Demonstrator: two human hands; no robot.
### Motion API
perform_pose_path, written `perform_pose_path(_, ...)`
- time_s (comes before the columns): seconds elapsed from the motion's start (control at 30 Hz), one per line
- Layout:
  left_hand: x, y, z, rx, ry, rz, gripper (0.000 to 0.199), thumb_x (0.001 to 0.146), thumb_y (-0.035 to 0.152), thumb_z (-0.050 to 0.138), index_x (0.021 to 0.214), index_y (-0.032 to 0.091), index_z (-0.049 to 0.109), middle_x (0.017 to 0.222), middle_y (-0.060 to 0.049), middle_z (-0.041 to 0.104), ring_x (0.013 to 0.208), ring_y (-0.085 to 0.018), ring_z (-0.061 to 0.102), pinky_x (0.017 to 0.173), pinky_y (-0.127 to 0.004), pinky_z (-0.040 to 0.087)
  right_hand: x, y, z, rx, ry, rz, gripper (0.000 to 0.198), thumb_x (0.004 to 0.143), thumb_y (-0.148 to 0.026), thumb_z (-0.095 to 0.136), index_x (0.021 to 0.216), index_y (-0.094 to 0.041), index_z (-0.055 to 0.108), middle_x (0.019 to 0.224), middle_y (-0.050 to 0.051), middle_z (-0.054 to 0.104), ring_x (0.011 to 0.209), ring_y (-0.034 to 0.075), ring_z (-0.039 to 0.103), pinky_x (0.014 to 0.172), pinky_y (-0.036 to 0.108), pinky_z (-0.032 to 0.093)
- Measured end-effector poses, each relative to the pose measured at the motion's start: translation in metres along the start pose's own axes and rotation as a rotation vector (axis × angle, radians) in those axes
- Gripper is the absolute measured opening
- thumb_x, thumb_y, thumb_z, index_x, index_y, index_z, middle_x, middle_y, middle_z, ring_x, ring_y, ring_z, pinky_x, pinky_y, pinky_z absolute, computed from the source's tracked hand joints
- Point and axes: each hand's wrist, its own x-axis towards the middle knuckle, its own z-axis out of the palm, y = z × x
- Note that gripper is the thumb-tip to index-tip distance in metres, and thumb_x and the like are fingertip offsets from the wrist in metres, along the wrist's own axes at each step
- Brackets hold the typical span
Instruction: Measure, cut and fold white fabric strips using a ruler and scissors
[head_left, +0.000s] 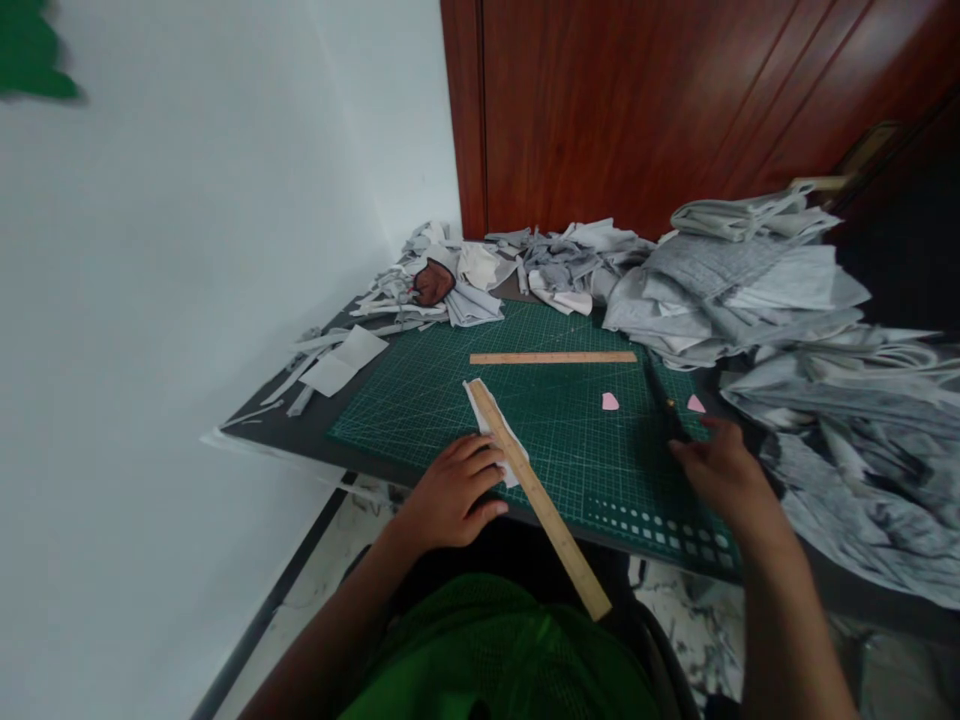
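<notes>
My left hand (459, 492) lies with its fingers stretched over a wooden ruler (551, 520) and a strip of white fabric (480, 407) beneath it. The ruler slants toward me, its near end reaching past the table edge. On the right, my right hand (724, 470) has its thumb and fingers closed at the handles of dark scissors (661, 392), whose blades point away from me; the grip is a little blurred. Two small pink pieces (610, 401) lie near the scissors, one on either side. A second wooden ruler (553, 358) rests crosswise farther back.
A green cutting mat (420, 390) covers the middle of the dark table. Grey and white fabric is piled at the right (720, 290) and along the back (562, 262). At the left lie scraps, a pale sheet (345, 360) and a brown dark-edged piece (433, 283).
</notes>
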Motion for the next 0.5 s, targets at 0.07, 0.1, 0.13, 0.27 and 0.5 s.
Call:
perform_pose_path(0.07,-0.004,-0.001,-0.001,-0.009,0.009,-0.024,0.027,0.094,0.032,0.064,0.118,0.020,0.065,0.136,-0.009,0.066,0.141,-0.030,0.049,0.123,-0.051,0.035,0.003,0.000,-0.001,0.190,-0.011,0.061,0.080,0.080,-0.037,0.069,0.148,-0.004,0.041,0.090,0.013,0.075,0.086,0.034,0.074,0.081,0.045,0.059)
perform_pose_path(0.1,-0.006,-0.001,-0.001,-0.008,0.012,-0.030,0.028,0.094,0.032,0.064,0.120,0.019,0.064,0.137,-0.009,0.065,0.142,-0.029,0.048,0.124,-0.051,0.034,0.004,-0.001,-0.001,0.275,-0.017,0.080,0.085,0.078,-0.037,0.070,0.150,-0.004,0.039,0.090,0.013,0.075,0.087,0.034,0.074,0.081,0.044,0.059)
perform_pose_path(0.13,-0.007,-0.001,-0.001,-0.002,0.010,-0.030,0.031,0.094,0.032,0.064,0.122,0.019,0.064,0.139,-0.010,0.064,0.143,-0.030,0.047,0.126,-0.052,0.032,0.003,-0.003,-0.002,0.328,-0.020,0.090,0.089,0.076,-0.037,0.072,0.151,-0.005,0.037,0.090,0.012,0.076,0.088,0.033,0.075,0.081,0.043,0.060)
perform_pose_path(0.27,-0.011,-0.002,0.001,0.016,0.004,-0.007,0.045,0.094,0.035,0.064,0.135,0.019,0.058,0.145,-0.011,0.060,0.146,-0.031,0.045,0.128,-0.056,0.028,-0.011,-0.020,-0.002,0.058,0.025,-0.028,0.088,0.079,-0.046,0.075,0.153,-0.010,0.042,0.090,0.011,0.077,0.088,0.034,0.075,0.081,0.045,0.058)
perform_pose_path(0.5,-0.024,-0.005,0.004,0.120,-0.003,0.076,0.048,0.096,0.033,0.061,0.142,0.021,0.058,0.155,-0.013,0.053,0.154,-0.034,0.035,0.127,-0.060,0.028,-0.058,-0.071,0.022,-0.735,0.114,-0.302,0.036,0.104,-0.026,0.045,0.125,-0.016,0.072,0.097,0.019,0.076,0.090,0.038,0.073,0.071,0.042,0.047)
